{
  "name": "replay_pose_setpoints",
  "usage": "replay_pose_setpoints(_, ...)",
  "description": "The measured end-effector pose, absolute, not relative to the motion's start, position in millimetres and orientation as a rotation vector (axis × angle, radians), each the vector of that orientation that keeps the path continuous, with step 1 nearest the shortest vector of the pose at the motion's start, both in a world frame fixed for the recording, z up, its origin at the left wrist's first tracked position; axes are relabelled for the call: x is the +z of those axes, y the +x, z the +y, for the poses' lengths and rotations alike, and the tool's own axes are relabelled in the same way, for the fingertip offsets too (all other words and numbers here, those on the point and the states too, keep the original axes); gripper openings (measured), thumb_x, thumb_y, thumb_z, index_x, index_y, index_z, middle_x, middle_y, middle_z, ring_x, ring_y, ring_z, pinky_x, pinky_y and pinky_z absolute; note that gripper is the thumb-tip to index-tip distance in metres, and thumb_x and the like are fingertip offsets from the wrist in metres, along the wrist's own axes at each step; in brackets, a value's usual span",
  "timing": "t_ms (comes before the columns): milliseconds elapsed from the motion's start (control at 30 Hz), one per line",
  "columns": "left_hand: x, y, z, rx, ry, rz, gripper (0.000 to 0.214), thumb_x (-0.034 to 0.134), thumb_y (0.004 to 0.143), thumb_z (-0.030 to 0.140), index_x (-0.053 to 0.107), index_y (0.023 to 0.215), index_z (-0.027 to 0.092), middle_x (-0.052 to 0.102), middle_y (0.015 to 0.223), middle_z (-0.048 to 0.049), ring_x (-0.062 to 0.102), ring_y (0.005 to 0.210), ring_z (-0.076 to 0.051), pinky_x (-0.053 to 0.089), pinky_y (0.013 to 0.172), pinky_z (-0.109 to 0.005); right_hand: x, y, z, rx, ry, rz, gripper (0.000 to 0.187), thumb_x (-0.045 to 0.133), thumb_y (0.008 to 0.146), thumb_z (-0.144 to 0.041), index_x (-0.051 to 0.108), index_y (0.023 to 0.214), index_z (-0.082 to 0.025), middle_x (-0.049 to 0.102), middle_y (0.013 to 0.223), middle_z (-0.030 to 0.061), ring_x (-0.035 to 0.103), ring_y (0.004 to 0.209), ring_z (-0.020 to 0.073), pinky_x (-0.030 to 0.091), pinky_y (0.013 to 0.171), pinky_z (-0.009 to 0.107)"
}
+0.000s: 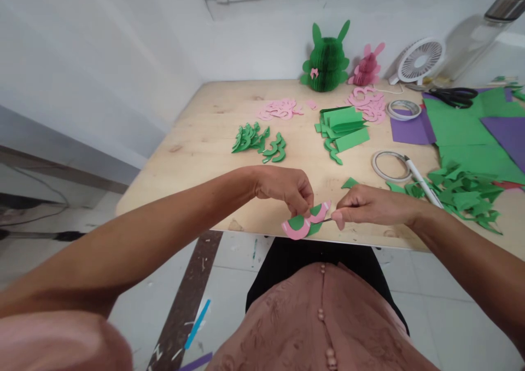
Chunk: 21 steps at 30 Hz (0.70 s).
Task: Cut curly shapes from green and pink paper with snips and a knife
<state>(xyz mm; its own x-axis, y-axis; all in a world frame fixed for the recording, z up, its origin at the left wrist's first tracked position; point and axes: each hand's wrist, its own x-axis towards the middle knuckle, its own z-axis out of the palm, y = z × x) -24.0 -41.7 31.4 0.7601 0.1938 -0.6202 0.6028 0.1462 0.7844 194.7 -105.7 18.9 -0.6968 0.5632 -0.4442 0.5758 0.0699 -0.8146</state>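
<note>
On the floor, a blue strip (197,324) is lying nearest me; close by, the person's dusty-pink blouse (295,316) is facing the near edge of the worktop (197,141); at that edge, in front of the blouse, a wavy pink strip (296,234) is lying over a green piece (315,229). The left hand (285,188) is pinching the pair from above, its grip closing thumb and fingers on the pink strip; the right hand (369,204) is curling its grip tightly round a thin tool (325,220), whose tip is meeting the paper; the fingers are hiding most of it, so I cannot tell its kind.

Beyond the right wrist, green scraps (467,193) are spreading in a heap; a white pen (424,182) is leaning across a thin tape ring (374,166); beyond the left hand, green curls (248,137) are lying in two small groups; farther right, folded green cards (346,121) are resting in a stack; a tape roll (404,117) is sitting on a purple sheet (412,131), beside wide green sheets (463,136) where black scissors (455,96) are lying; pink cutouts (279,109) are gathering in two piles. Against the wall, a green rabbit (328,65) and a smaller pink rabbit (366,69) are standing; a white fan (420,59) and a clear bottle (479,40) are standing to their right.
</note>
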Motion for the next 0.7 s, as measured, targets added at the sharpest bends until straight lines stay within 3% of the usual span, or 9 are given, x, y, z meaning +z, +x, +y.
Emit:
replay_pose_setpoints(467, 30.3, -23.4, -41.6, -0.339, 1.428, 0.710, 0.008, 0.074, 0.058, 0.016, 0.066, 0.058, 0.014, 0.065, 0.055, 0.0014, 0.058, 0.058, -0.010, 0.046, 0.064, -0.023, 19.2, 194.6, -105.3, -1.733, 1.224, 2.297, 0.053, 0.050, 0.086, -0.060, 0.070, 0.074, -0.013, 0.025, 0.054, -0.0064, 0.023, 0.049, 0.0076, 0.017, 0.044, 0.023)
replay_pose_setpoints(700, 31.7, -23.4, -42.2, -0.326, 1.437, 0.688, 0.006, 0.072, 0.059, 0.015, 0.066, 0.057, 0.015, 0.063, 0.054, 0.0025, 0.056, 0.054, -0.009, 0.044, 0.057, -0.021, 18.9, 194.8, -104.1, -1.698, 1.207, 2.329, 0.051, 0.050, 0.087, -0.058, 0.071, 0.075, -0.013, 0.029, 0.053, -0.0060, 0.024, 0.049, 0.0074, 0.018, 0.044, 0.023)
